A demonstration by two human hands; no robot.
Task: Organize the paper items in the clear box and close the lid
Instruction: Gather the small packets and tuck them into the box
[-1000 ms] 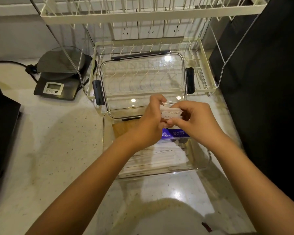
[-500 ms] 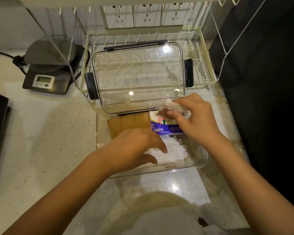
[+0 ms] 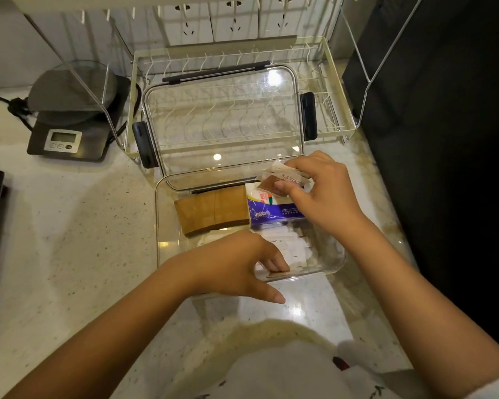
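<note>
— Where is the clear box being kept, and what is being held in it?

— It is being kept on the table, just in front of the dish rack, with its long axis running left to right. Its lid is being leaned back, open, against that rack. Brown folded paper and a blue tissue pack are being stored along the box's far wall; white paper slips are lying along its near side.

— And the hands?

— Small packets are being pinched by the right hand over the box's far right corner, above the tissue pack. The left hand is being rested at the box's near wall, fingers curled down inside onto the slips, thumb outside; whether a slip is being gripped cannot be told.

— What is the coming move turning on?

— Probably the packets being set down: free floor lies toward the box's near right, closest to the right hand.
</note>
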